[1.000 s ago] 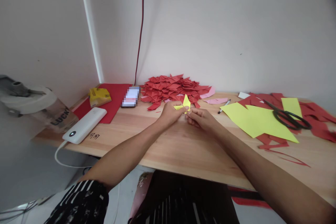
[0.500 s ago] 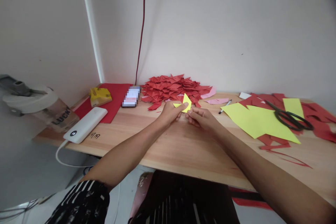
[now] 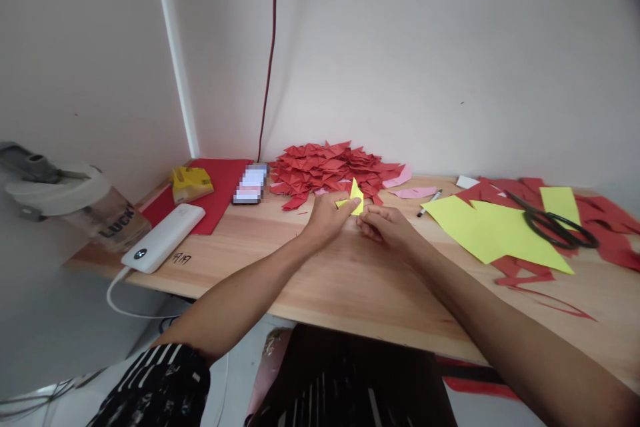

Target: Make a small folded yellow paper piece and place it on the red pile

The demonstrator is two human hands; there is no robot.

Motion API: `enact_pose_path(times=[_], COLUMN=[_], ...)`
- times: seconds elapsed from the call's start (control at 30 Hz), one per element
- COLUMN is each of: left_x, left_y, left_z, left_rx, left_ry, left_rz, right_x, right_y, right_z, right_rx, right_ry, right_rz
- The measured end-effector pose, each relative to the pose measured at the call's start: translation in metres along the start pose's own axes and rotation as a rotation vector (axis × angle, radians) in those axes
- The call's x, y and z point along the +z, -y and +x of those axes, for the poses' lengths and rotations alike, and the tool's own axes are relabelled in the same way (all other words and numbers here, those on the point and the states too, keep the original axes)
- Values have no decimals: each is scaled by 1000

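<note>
A small folded yellow paper piece is pinched between my two hands just above the wooden table. My left hand grips its left side with thumb and fingers closed. My right hand is closed on its lower right edge. Right behind the hands lies a pile of folded red paper triangles.
Yellow paper sheets and red scraps lie at the right, with black scissors on them and a pen nearby. At the left are a white power bank, a phone, a yellow box and a red sheet.
The yellow piece has turned slightly in my fingers and now shows a narrower upright point. Both hands stay in nearly the same place.
</note>
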State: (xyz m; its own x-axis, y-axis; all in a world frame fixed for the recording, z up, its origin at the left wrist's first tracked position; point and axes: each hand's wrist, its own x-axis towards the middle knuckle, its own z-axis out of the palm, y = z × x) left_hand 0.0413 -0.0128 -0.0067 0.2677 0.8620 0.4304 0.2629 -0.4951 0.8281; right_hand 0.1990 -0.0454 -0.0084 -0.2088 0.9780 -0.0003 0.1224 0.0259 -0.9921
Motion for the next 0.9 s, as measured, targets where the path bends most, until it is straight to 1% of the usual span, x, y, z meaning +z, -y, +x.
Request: enact_pose_path(times=[0.1, 0.2, 0.27, 0.3, 0.43, 0.5, 0.7, 0.8, 0.9], left_x=[3, 6, 7, 7, 8, 9, 11, 11, 7], left_y=[5, 10, 11, 11, 10, 8, 7, 9, 8], left_z=[1, 3, 3, 3, 3, 3, 1, 2, 4], left_rx=[-99, -227, -275, -286, -298, -300, -288, -298, -341], left_ry=[48, 185, 240, 239, 139, 113, 77, 84, 96], left_rz=[-161, -348, -404, -419, -504, -527, -518, -517, -499], right_x=[-2, -4, -5, -5, -3, -2, -3, -2, -4], right_y=[0, 0, 0, -1, -5, -7, -11, -10, -9], right_z=[0, -1, -1, 0, 2, 4, 6, 6, 5], right_rx=[-21, -35, -52, -56, -21, -9, 18, 29, 38], right_ry=[-35, -51, -45, -34, 16, 16, -33, -24, 15], right_rz=[-11, 34, 54, 54, 30, 30, -21, 1, -15])
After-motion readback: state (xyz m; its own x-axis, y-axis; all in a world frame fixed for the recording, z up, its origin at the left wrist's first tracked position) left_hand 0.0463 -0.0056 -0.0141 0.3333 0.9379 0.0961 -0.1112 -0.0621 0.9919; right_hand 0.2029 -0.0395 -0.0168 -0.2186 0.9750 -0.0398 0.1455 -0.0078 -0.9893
